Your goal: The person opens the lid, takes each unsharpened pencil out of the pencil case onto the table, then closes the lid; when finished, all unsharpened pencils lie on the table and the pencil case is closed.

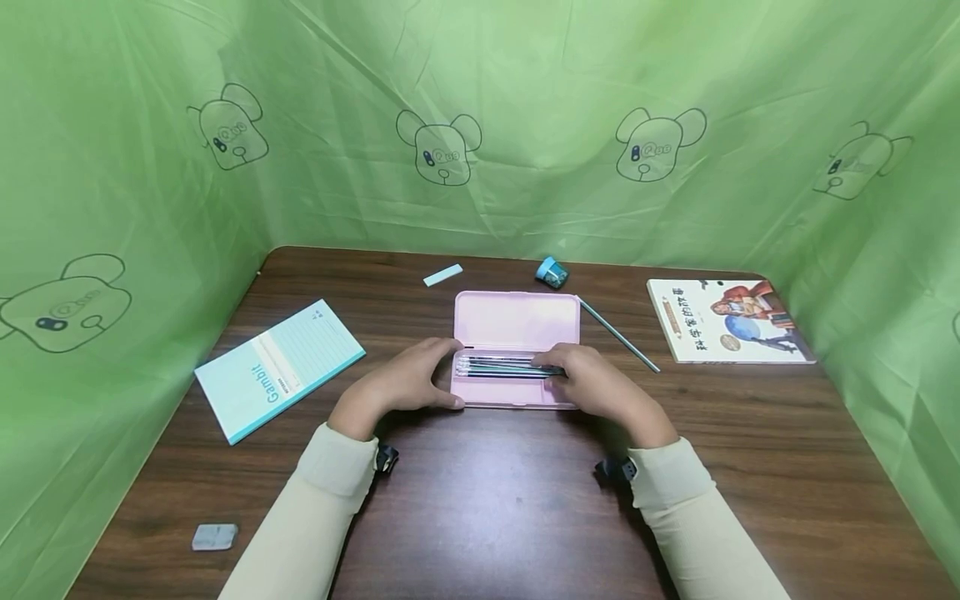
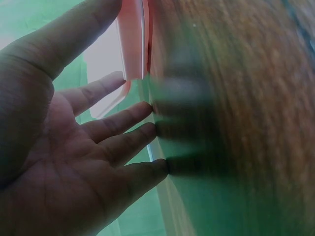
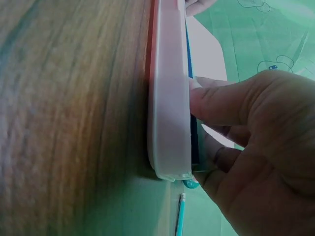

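A pink pencil case (image 1: 517,318) lies with its lid raised at the middle of the table. Several dark and teal pencils (image 1: 501,368) lie lengthwise in its tray. My left hand (image 1: 405,379) spans the left end of the case, thumb at the near corner and index finger at the far one. Its other fingers stretch out straight in the left wrist view. At the case's right end, my right hand (image 1: 591,379) reaches over the wall and pinches the pencils' ends. In the right wrist view, that thumb presses at the case's (image 3: 172,98) upper edge; the fingertips are partly hidden inside.
One teal pencil (image 1: 618,335) lies right of the case. Behind it are a blue-lidded small jar (image 1: 552,272) and a pale blue strip (image 1: 443,275). A Gambit notebook (image 1: 281,371) lies left, an illustrated book (image 1: 731,321) right, a grey eraser-like block (image 1: 214,537) at front left. Green cloth (image 1: 525,208) surrounds the table.
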Motion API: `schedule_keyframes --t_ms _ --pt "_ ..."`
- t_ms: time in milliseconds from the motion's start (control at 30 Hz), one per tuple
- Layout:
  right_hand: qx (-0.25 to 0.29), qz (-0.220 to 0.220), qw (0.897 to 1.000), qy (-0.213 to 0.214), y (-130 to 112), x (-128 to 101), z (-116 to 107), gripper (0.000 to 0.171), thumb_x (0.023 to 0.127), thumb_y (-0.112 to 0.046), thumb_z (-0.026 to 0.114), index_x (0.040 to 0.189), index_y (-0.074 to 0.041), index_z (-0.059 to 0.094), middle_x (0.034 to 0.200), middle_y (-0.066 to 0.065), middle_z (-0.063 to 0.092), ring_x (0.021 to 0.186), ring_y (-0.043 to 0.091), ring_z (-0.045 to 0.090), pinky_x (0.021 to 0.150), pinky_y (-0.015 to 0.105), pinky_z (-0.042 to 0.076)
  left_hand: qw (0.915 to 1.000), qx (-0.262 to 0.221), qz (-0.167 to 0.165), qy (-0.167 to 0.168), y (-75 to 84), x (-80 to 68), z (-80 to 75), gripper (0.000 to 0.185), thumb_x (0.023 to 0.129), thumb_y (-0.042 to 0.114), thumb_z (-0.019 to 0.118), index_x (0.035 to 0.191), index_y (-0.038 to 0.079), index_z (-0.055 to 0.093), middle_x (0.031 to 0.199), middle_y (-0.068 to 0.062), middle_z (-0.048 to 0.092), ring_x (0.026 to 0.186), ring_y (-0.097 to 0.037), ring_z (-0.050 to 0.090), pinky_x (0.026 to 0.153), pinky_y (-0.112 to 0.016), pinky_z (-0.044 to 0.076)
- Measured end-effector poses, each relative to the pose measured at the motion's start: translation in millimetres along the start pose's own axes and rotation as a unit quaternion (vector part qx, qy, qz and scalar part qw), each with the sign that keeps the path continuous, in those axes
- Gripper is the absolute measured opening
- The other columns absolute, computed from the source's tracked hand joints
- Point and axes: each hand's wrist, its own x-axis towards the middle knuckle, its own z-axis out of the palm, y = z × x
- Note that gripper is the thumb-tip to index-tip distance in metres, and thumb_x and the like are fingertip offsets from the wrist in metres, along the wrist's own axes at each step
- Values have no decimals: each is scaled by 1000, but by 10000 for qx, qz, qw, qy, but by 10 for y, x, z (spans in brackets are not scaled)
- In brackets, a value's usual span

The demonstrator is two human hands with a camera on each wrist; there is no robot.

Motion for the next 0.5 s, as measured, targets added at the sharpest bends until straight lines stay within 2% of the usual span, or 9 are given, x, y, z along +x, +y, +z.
schedule_keyframes --t_ms 133,367,500 --pt "171 151 9997 59 4 -14 -17 33 103 0 74 135 -6 80 131 13 81 127 31 75 110 55 61 10000 6 26 11 5 3 -2 90 90 37 95 163 8 51 167 -19 53 160 -39 47 133 -58 39" --pt "315 231 9992 113 21 -23 -38 29 102 1 76 130 -7 83 117 8 84 104 19 76 96 47 66 10000 7 -8 -7 4 3 1 90 90 38 95 163 9 51 168 -19 52 160 -39 47 132 -59 40" --pt "384 179 9991 72 24 -14 -34 28 102 0 76 128 -7 83 109 5 83 98 15 73 91 42 65 10000 -11 -56 -23 -9 2 7 91 91 38 95 164 9 50 170 -19 50 161 -39 46 133 -59 39"
